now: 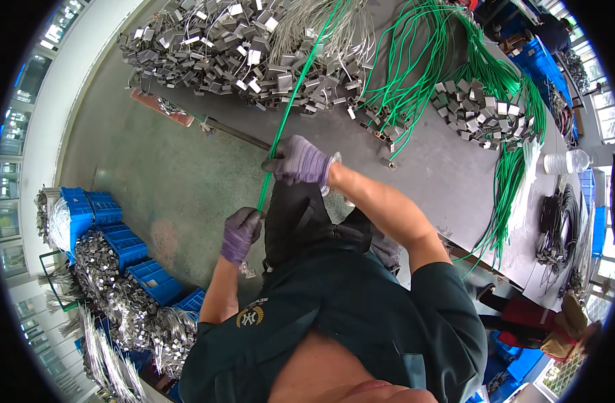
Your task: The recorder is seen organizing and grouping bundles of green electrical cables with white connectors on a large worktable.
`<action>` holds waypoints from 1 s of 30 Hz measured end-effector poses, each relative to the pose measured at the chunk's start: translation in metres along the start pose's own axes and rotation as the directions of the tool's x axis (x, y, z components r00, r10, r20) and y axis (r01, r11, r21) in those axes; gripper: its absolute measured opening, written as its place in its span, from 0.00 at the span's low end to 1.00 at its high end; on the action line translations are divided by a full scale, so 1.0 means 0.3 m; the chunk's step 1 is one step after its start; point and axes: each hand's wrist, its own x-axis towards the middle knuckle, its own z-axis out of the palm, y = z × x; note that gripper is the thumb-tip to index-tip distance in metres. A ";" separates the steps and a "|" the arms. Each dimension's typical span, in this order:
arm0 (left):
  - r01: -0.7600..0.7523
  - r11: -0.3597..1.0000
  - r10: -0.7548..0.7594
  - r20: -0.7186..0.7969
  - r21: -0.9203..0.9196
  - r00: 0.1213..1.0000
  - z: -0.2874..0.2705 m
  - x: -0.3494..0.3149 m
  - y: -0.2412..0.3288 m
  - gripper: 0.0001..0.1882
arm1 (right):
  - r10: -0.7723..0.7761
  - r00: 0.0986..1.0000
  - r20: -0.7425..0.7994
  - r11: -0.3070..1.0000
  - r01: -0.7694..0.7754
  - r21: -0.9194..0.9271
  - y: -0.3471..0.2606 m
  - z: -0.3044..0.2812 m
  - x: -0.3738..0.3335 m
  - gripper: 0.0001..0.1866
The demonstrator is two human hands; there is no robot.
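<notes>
A long green cable (291, 104) runs from the top of the view down to my hands. My right hand (301, 161), in a purple glove, grips it near a dark metal rod (237, 134) at the table's edge. Lower down, my left hand (240, 232), also gloved in purple, is closed around the cable's lower end, close to my dark green shirt. A small metal piece (246, 271) hangs just below that hand.
On the grey table (428, 161) lie a big heap of metal clips (240, 54), a smaller heap (479, 111) and bundles of green cables (509, 174). A plastic bottle (566, 161) lies at right. Blue crates (119, 235) with metal parts stand on the floor at left.
</notes>
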 end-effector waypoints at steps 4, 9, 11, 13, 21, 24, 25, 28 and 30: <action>-0.156 0.988 0.154 0.183 -0.008 0.971 -0.068 0.009 -0.005 0.13 | -0.352 0.928 -0.126 0.928 0.328 -0.174 -0.129 -0.155 -0.053 0.13; -0.296 0.955 0.295 0.121 -0.007 0.948 0.001 0.038 0.004 0.13 | -0.345 0.907 -0.242 0.938 0.325 -0.119 -0.274 -0.309 -0.136 0.11; -0.285 0.958 0.278 0.148 0.030 0.949 0.018 0.058 -0.013 0.12 | -0.278 0.904 -0.326 0.955 0.298 0.012 -0.234 -0.334 -0.131 0.12; -0.131 0.991 0.131 0.065 -0.006 0.989 0.027 0.089 -0.068 0.11 | -0.202 0.887 -0.416 0.968 0.245 0.052 -0.103 -0.336 -0.069 0.12; -0.092 0.996 0.093 0.032 -0.017 0.995 -0.012 0.159 0.037 0.10 | -0.214 0.947 -0.240 0.975 0.223 0.008 -0.014 -0.226 -0.050 0.10; -0.287 0.958 0.287 0.096 -0.012 0.953 0.005 0.189 0.155 0.12 | -0.309 0.870 -0.383 0.940 0.342 0.019 -0.240 -0.325 -0.177 0.12; -0.319 0.947 0.321 0.138 -0.037 0.937 0.017 0.184 0.190 0.13 | -0.327 0.842 -0.429 0.934 0.357 -0.010 -0.291 -0.357 -0.221 0.13; -0.306 0.938 0.338 0.238 -0.162 0.911 0.097 0.185 0.267 0.13 | -0.451 0.701 -0.552 0.855 0.518 -0.041 -0.288 -0.555 -0.257 0.13; -0.163 0.958 0.234 0.317 -0.234 0.919 0.160 0.193 0.310 0.11 | -0.341 0.685 -0.644 0.904 0.427 -0.024 -0.249 -0.660 -0.235 0.09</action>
